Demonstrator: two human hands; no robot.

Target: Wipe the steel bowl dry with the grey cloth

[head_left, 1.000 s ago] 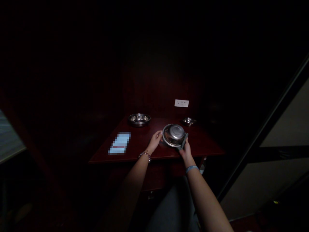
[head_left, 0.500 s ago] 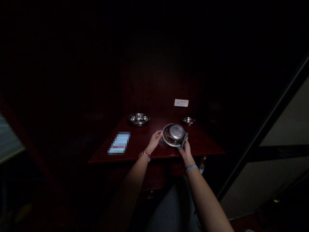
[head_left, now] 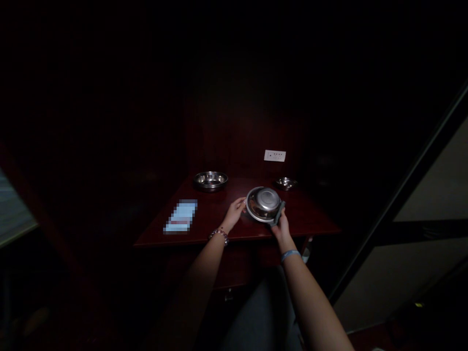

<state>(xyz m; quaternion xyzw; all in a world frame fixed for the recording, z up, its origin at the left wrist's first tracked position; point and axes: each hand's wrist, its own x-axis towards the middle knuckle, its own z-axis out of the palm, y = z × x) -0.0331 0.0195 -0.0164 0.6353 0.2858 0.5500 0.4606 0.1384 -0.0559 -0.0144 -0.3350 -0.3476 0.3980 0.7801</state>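
Note:
A shiny metal bowl (head_left: 263, 204) is held tilted above the dark red table (head_left: 219, 224), its rounded underside turned up toward me. My left hand (head_left: 236, 213) grips the bowl's left rim, fingers closed on it. At the lower right of the bowl, my right hand (head_left: 281, 225) presses a grey-green cloth (head_left: 280, 213) against the rim. Part of the right fingers is hidden behind cloth and bowl.
A wide metal bowl (head_left: 210, 181) stands at the table's back left, and a smaller metal dish (head_left: 286, 184) at the back right. A blurred bright phone-like rectangle (head_left: 182, 217) lies at left. The wall holds a white socket (head_left: 275, 155).
The cloth at the bowl's right rim has shifted slightly. Both hands and the bowl stay nearly where they were.

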